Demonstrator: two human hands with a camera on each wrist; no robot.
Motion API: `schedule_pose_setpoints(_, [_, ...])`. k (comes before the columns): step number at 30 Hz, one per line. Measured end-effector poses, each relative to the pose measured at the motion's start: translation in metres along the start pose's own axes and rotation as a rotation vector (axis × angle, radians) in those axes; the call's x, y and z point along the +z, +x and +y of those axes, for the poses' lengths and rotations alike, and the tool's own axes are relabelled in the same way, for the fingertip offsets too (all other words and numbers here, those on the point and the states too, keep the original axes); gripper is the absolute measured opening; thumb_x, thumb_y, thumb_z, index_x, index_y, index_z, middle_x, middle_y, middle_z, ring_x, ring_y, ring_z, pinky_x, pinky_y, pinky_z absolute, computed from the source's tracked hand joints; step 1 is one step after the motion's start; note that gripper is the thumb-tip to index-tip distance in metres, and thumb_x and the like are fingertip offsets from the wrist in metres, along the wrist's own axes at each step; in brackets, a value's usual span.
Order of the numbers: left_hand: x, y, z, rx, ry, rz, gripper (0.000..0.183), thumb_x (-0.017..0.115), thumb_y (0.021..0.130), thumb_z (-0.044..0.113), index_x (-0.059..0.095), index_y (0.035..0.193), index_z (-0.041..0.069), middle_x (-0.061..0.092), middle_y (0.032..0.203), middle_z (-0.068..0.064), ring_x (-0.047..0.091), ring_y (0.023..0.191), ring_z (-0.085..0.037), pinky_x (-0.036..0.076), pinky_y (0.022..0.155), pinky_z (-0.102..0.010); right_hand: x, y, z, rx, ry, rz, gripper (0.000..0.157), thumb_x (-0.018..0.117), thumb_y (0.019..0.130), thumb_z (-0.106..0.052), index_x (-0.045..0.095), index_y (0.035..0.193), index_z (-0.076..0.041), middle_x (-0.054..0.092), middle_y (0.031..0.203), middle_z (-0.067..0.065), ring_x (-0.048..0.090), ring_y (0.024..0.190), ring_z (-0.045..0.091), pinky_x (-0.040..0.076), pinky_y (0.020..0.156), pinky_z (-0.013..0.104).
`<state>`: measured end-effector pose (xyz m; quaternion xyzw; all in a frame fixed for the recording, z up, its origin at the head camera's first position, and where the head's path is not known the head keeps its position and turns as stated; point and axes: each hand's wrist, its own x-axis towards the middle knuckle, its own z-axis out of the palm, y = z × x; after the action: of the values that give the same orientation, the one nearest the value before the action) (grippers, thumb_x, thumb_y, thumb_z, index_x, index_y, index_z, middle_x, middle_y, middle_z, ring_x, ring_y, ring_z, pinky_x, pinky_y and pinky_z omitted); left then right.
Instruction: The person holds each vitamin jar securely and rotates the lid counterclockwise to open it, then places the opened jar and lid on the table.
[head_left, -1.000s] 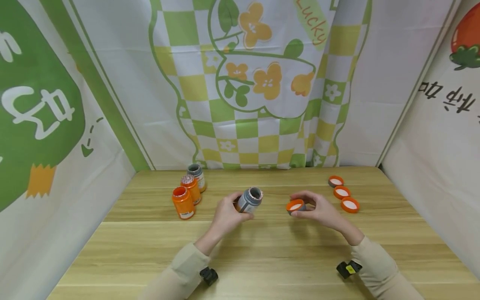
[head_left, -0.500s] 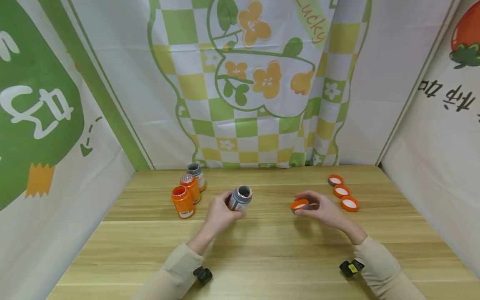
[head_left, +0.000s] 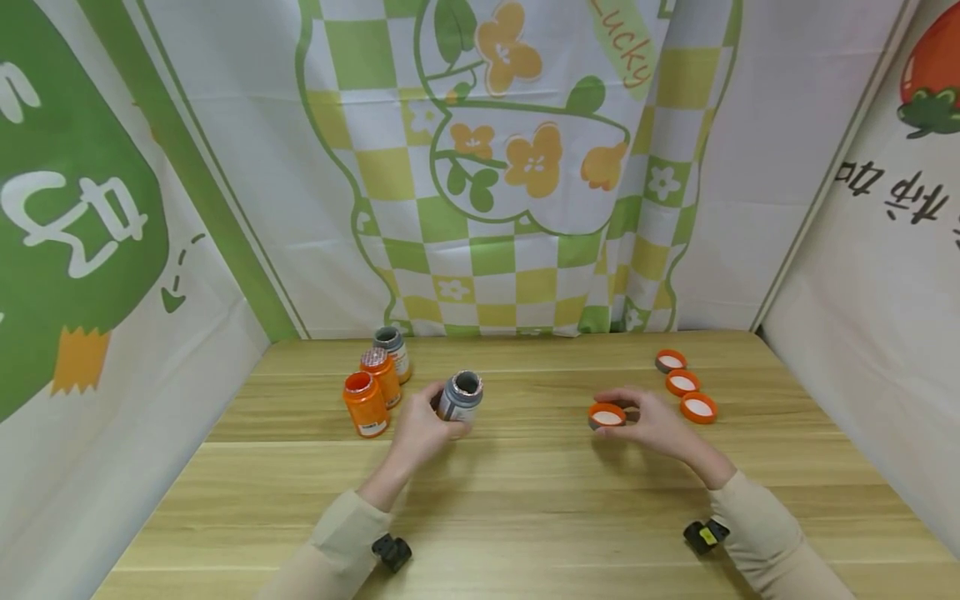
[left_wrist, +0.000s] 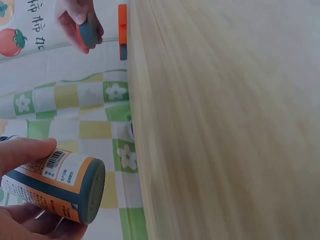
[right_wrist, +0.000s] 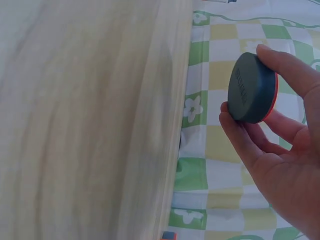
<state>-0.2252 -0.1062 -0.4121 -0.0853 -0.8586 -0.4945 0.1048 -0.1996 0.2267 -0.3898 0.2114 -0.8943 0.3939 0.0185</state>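
Note:
My left hand [head_left: 422, 429] grips a grey bottle [head_left: 461, 398] with its mouth uncovered, holding it above the table. In the left wrist view the bottle [left_wrist: 57, 185] shows its grey base and an orange and white label with a barcode. My right hand [head_left: 652, 423] pinches a lid [head_left: 607, 416] by its edge, the white lining facing up. The right wrist view shows the lid's [right_wrist: 248, 89] dark grey top and orange-red rim between thumb and fingers. Hand and lid are apart from the bottle, both raised over the wooden table [head_left: 525, 508].
Three uncapped bottles stand at the left: an orange one [head_left: 367, 407] in front, another orange one [head_left: 382, 379] and a grey one [head_left: 393, 352] behind. At the right, three lids lie lining up in a row: a grey-sided lid [head_left: 671, 361] and two orange lids [head_left: 682, 382].
My left hand has carried the grey bottle leftward, towards the standing bottles, and the bottle is more upright. My right hand has drawn the lid slightly to the right.

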Motion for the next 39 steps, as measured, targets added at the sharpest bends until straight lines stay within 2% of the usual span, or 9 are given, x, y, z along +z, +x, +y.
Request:
schedule_pose_setpoints(2, [-0.003,0.000,-0.002,-0.005,0.020,0.011,0.055,0.079,0.052,0.007,0.061,0.104,0.007,0.065,0.093,-0.007,0.059,0.085,-0.018,0.048,0.076,-0.034,-0.001,-0.002,0.000,0.015,-0.011,0.005,0.049,0.074,0.069,-0.022,0.058,0.113,-0.007,0.057,0.112,0.013,0.054,0.102,0.030,0.046,0.082,0.040])
schedule_pose_setpoints(9, [-0.013,-0.001,-0.007,0.006,0.073,0.033,0.055,0.080,0.053,0.008,0.060,0.105,0.008,0.065,0.096,-0.008,0.059,0.087,-0.021,0.047,0.076,-0.036,0.004,0.002,0.046,-0.024,-0.123,0.040,0.057,0.074,0.064,-0.041,0.059,0.112,-0.014,0.058,0.106,0.000,0.057,0.096,0.019,0.048,0.076,0.031])
schedule_pose_setpoints(13, [-0.017,-0.002,-0.010,0.007,0.099,0.042,0.056,0.081,0.052,0.008,0.060,0.105,0.007,0.064,0.098,-0.007,0.058,0.089,-0.021,0.046,0.079,-0.038,0.002,-0.001,0.050,-0.039,-0.170,0.058,0.057,0.075,0.062,-0.041,0.059,0.110,-0.014,0.060,0.105,-0.001,0.058,0.096,0.018,0.048,0.077,0.032])
schedule_pose_setpoints(22, [-0.024,-0.002,-0.014,-0.017,0.131,0.015,0.061,0.084,0.050,0.011,0.059,0.106,0.009,0.062,0.099,-0.006,0.057,0.089,-0.021,0.047,0.077,-0.037,-0.004,-0.007,0.057,-0.029,-0.176,0.057,0.058,0.075,0.065,-0.035,0.057,0.113,-0.009,0.061,0.108,0.002,0.056,0.100,0.020,0.046,0.082,0.037])
schedule_pose_setpoints(32, [-0.034,-0.003,-0.021,-0.021,0.148,0.018,0.066,0.084,0.050,0.012,0.058,0.110,0.009,0.063,0.101,-0.007,0.057,0.088,-0.022,0.047,0.076,-0.038,-0.011,-0.013,0.067,-0.035,-0.272,0.087,0.057,0.078,0.062,-0.032,0.059,0.110,-0.007,0.062,0.106,0.005,0.059,0.096,0.024,0.047,0.078,0.038])
schedule_pose_setpoints(39, [-0.039,-0.005,-0.026,-0.019,0.138,0.012,0.065,0.084,0.049,0.011,0.058,0.109,0.008,0.064,0.099,-0.008,0.059,0.089,-0.022,0.047,0.077,-0.038,-0.018,-0.018,0.072,-0.032,-0.287,0.072,0.055,0.078,0.063,-0.027,0.059,0.109,-0.004,0.062,0.105,0.009,0.059,0.094,0.028,0.048,0.075,0.039])
